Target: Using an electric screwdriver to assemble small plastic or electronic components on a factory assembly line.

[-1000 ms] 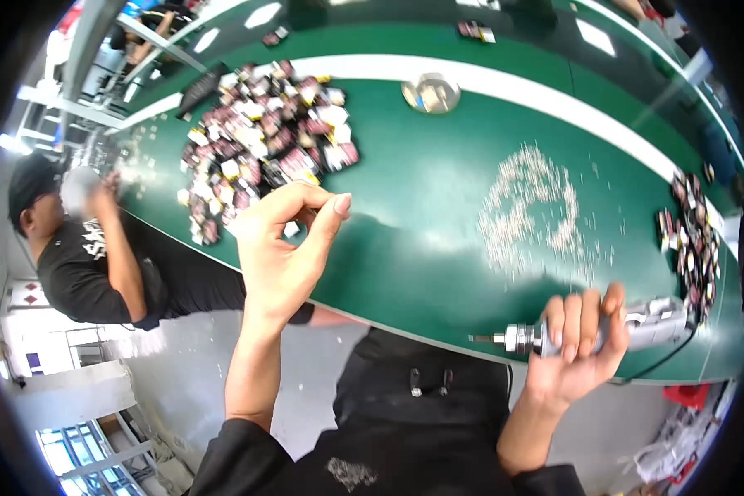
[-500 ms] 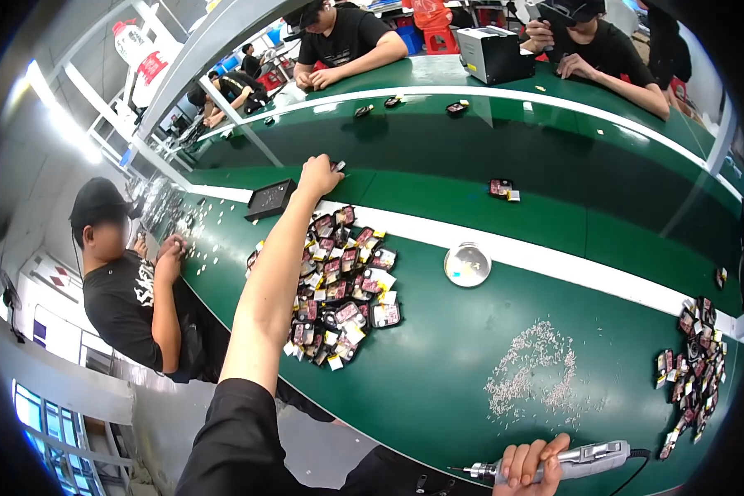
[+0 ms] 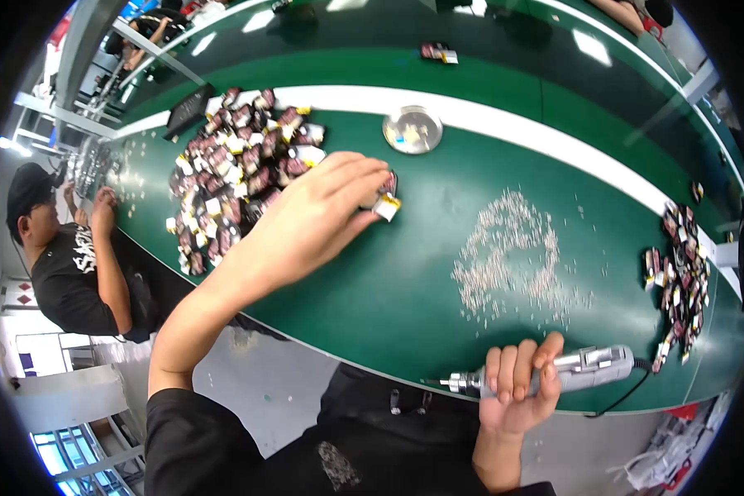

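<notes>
My left hand point(image 3: 318, 211) is closed on a small black-cased electronic assembly point(image 3: 388, 198) with a white and yellow tag, held above the green table beside a large pile of similar assemblies point(image 3: 248, 157). The fingers hide most of the held piece. At the table's near edge, my right hand point(image 3: 521, 380) wraps round a grey electric screwdriver point(image 3: 595, 368), its bit pointing left and its cord trailing off the right end. Many tiny screws or pins point(image 3: 504, 256) lie scattered on the table between the two hands and farther back.
A round metal dish point(image 3: 413, 132) with small pale pieces stands by the white strip point(image 3: 504, 116). A black tray point(image 3: 188, 112) sits behind the pile. Another pile of assemblies point(image 3: 682, 281) lies far right. One assembly point(image 3: 439, 53) rests beyond the strip. A co-worker point(image 3: 70, 256) sits left.
My left hand has come back from beyond the white strip toward me, bringing a small assembly. The view has tilted down; my right hand keeps hold of the screwdriver.
</notes>
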Motion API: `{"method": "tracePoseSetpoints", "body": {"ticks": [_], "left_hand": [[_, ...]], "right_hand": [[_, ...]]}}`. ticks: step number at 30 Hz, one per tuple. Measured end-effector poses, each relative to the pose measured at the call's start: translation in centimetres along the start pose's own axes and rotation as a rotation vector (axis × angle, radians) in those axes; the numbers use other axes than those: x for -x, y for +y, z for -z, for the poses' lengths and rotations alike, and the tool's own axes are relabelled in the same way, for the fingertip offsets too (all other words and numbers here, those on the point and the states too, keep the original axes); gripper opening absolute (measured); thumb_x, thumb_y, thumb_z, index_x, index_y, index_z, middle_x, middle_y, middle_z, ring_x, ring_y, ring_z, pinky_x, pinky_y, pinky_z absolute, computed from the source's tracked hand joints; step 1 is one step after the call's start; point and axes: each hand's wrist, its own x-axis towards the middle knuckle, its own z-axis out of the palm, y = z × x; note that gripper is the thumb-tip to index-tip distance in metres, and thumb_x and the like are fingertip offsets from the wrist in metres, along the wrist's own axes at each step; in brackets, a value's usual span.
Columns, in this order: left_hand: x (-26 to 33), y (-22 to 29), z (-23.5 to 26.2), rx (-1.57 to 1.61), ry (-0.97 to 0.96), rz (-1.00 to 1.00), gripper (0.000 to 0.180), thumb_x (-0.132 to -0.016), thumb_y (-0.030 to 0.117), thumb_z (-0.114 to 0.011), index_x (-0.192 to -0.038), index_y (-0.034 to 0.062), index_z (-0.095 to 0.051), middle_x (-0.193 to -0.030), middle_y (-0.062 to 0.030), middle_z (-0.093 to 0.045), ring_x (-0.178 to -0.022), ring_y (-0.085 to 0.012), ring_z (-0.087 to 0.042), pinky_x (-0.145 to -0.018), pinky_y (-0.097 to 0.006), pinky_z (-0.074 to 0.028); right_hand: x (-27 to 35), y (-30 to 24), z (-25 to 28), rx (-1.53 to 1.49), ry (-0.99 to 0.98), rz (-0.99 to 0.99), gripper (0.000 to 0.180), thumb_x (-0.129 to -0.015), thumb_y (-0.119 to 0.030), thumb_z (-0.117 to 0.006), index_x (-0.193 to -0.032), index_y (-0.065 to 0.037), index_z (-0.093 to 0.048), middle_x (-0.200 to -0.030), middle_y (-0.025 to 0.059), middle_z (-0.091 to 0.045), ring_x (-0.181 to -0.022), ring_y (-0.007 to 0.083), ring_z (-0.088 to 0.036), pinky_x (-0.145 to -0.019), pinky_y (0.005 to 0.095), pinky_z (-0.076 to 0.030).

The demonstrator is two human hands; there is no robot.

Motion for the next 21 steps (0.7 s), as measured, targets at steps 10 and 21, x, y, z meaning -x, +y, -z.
{"method": "tracePoseSetpoints", "body": {"ticks": [10,21], "left_hand": [[6.3,9.8,-4.4,0.170,0.085,0.117,0.038,-0.066,-0.007,-0.065,-0.104,-0.0033,-0.059,-0.110,-0.0127,-0.060,-0.097,-0.0305,-0.057,-0.081,-0.038,-0.049],[6.1,10.9,-4.1,0.112,0.079,0.142,0.023,-0.071,-0.007,-0.063,-0.093,-0.0023,-0.059,-0.093,-0.0111,-0.061,-0.081,-0.0267,-0.058,-0.070,-0.034,-0.050]], "right_hand": [[3.4,0.8,0.0,-0.020,-0.101,-0.127,0.009,-0.087,-0.014,-0.047,-0.086,-0.006,-0.043,-0.051,0.0007,-0.038,-0.041,0.0112,-0.039,-0.051,0.0291,-0.039],[6.0,2.2,-0.5,-0.006,-0.151,-0.238,0.007,-0.089,-0.012,-0.048,-0.091,-0.005,-0.046,-0.053,0.0016,-0.040,-0.042,0.0119,-0.041,-0.051,0.0295,-0.040]]}}
